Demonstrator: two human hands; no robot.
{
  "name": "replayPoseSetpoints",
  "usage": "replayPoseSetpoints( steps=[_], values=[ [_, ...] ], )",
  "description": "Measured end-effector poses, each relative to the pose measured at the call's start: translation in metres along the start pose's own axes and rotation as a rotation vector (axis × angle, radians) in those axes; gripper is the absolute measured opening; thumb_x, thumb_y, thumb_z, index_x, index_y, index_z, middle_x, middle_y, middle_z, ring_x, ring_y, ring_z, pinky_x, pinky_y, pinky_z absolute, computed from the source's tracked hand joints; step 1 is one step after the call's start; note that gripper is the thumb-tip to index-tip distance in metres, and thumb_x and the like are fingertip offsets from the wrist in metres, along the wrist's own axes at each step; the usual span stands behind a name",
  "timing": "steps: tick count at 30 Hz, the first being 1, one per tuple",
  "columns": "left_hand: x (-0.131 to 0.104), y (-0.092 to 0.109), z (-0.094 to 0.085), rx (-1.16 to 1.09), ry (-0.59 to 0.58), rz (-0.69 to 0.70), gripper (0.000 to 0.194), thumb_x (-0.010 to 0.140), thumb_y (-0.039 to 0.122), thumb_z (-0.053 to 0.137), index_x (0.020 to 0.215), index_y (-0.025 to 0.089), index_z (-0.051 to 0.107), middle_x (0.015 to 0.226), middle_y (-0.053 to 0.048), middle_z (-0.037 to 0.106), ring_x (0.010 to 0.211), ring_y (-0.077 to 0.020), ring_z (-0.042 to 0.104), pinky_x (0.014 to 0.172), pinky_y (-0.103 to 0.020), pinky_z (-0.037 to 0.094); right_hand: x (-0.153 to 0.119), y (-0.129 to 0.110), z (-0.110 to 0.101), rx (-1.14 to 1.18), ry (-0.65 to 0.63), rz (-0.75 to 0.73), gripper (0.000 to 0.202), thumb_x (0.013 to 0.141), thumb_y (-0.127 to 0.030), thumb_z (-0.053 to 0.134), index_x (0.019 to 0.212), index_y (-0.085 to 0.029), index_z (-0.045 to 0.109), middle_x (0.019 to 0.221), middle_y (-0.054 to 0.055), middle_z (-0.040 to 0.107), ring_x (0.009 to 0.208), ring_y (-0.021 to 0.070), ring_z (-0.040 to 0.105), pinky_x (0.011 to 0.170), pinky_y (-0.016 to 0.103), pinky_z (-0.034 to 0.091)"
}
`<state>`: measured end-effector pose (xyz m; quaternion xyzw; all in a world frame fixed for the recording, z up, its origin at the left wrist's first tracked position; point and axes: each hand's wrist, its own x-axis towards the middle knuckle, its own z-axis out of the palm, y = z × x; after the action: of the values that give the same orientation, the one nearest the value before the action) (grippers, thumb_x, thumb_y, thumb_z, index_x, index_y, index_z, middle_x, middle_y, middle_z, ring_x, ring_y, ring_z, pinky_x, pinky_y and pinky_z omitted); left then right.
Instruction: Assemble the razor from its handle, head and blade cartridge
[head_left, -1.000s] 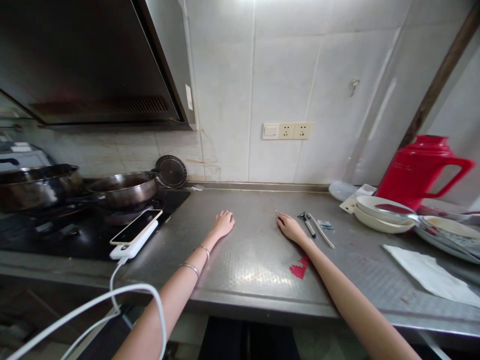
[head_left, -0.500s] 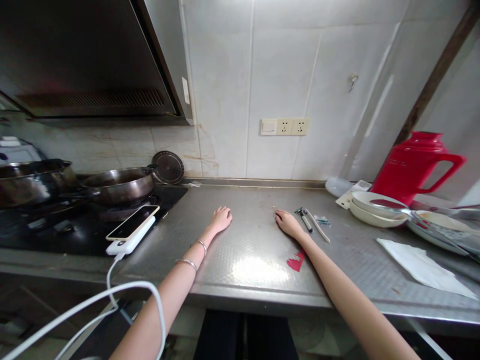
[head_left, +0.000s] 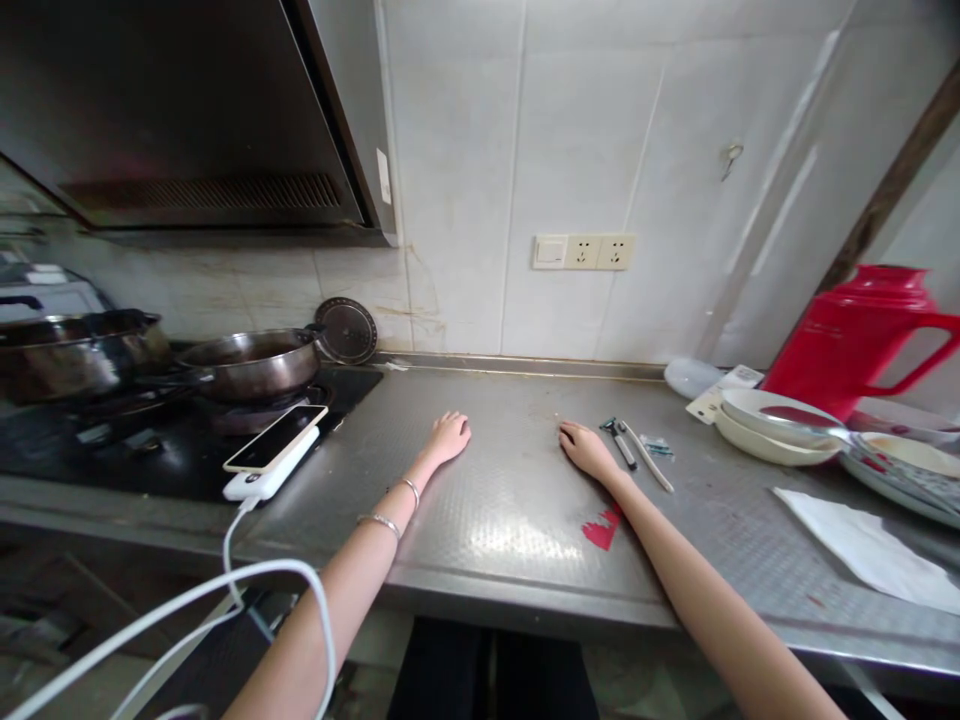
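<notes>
My left hand (head_left: 448,437) rests palm down on the steel counter (head_left: 510,480), fingers loosely stretched and holding nothing. Two silver bangles (head_left: 380,522) circle that arm. To its right, my right hand (head_left: 585,447) also lies on the counter, with slightly curled fingers and nothing visible in them. Just right of this hand is a black-and-silver tool that looks like a razor (head_left: 621,445). Beside it lie a pale curved stick (head_left: 647,457) and small teal pieces (head_left: 657,448). A torn red scrap (head_left: 601,530) sits by my right forearm.
On the left, a phone (head_left: 276,438) lies on a white power bank (head_left: 270,475) with a cable, near a pan (head_left: 255,368) and a pot (head_left: 82,360) on the stove. Stacked bowls (head_left: 776,440), a red thermos (head_left: 847,335) and white paper (head_left: 870,545) stand or lie right.
The view has turned slightly left, so things appear shifted a little to the right. Both hands stay resting on the counter.
</notes>
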<state>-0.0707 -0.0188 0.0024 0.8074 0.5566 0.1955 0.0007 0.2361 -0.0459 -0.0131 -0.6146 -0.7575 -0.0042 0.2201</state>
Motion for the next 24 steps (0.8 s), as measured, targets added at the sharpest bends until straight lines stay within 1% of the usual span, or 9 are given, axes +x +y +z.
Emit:
replayPoseSetpoints(
  steps=[5, 9, 13, 19, 21, 22, 24],
  values=[
    [0.0, 0.0, 0.0, -0.011, 0.002, 0.007, 0.033, 0.087, 0.026, 0.037, 0.112, 0.017, 0.057, 0.12, -0.009, 0.057, 0.117, -0.0224, 0.045, 0.1, -0.037, 0.032, 0.0, 0.001, 0.001, -0.009, 0.009, -0.001, 0.034, 0.086, -0.024, 0.037, 0.105, -0.014, 0.063, 0.123, 0.013, 0.057, 0.115, 0.0201, 0.051, 0.097, 0.028, 0.035],
    [0.0, -0.001, 0.0, -0.019, -0.005, -0.011, 0.033, 0.087, 0.027, 0.038, 0.112, 0.019, 0.057, 0.122, -0.008, 0.056, 0.119, -0.0222, 0.044, 0.1, -0.037, 0.032, 0.0, -0.001, -0.001, -0.01, 0.008, 0.009, 0.033, 0.085, -0.023, 0.038, 0.106, -0.015, 0.063, 0.121, 0.012, 0.058, 0.114, 0.0197, 0.052, 0.097, 0.028, 0.035],
    [0.001, 0.0, 0.0, -0.014, -0.012, -0.019, 0.033, 0.086, 0.026, 0.038, 0.112, 0.019, 0.058, 0.123, -0.008, 0.056, 0.119, -0.0223, 0.044, 0.101, -0.038, 0.031, 0.0, -0.002, -0.003, -0.013, 0.008, 0.011, 0.031, 0.085, -0.022, 0.038, 0.103, -0.015, 0.063, 0.12, 0.011, 0.059, 0.114, 0.0192, 0.051, 0.096, 0.027, 0.035],
    [0.001, 0.0, -0.001, -0.009, -0.009, -0.012, 0.034, 0.087, 0.026, 0.038, 0.113, 0.017, 0.058, 0.124, -0.009, 0.055, 0.12, -0.0234, 0.043, 0.101, -0.038, 0.032, -0.003, -0.01, -0.005, 0.024, 0.007, -0.023, 0.029, 0.085, -0.019, 0.037, 0.094, -0.015, 0.064, 0.109, 0.012, 0.064, 0.106, 0.0193, 0.055, 0.094, 0.027, 0.037],
    [0.001, 0.0, -0.002, -0.007, -0.003, -0.002, 0.033, 0.087, 0.025, 0.038, 0.112, 0.018, 0.058, 0.122, -0.009, 0.056, 0.119, -0.0228, 0.044, 0.1, -0.037, 0.032, -0.002, -0.009, -0.01, 0.038, 0.032, -0.031, 0.03, 0.083, -0.019, 0.04, 0.098, -0.014, 0.065, 0.113, 0.014, 0.062, 0.111, 0.0212, 0.053, 0.095, 0.029, 0.036],
    [0.001, 0.0, -0.002, -0.006, -0.002, -0.002, 0.033, 0.087, 0.025, 0.038, 0.111, 0.018, 0.058, 0.122, -0.009, 0.057, 0.118, -0.0225, 0.045, 0.1, -0.037, 0.033, 0.0, -0.006, -0.015, 0.04, 0.066, -0.02, 0.031, 0.081, -0.019, 0.042, 0.101, -0.013, 0.064, 0.116, 0.015, 0.061, 0.113, 0.0224, 0.051, 0.096, 0.031, 0.036],
    [0.001, 0.0, -0.002, 0.0, -0.007, -0.009, 0.033, 0.086, 0.025, 0.038, 0.112, 0.018, 0.058, 0.123, -0.009, 0.056, 0.119, -0.0222, 0.045, 0.1, -0.037, 0.033, 0.003, 0.006, -0.03, 0.037, 0.177, 0.062, 0.036, 0.076, -0.017, 0.046, 0.108, -0.011, 0.063, 0.119, 0.016, 0.058, 0.114, 0.0242, 0.051, 0.097, 0.032, 0.036]
  ],
)
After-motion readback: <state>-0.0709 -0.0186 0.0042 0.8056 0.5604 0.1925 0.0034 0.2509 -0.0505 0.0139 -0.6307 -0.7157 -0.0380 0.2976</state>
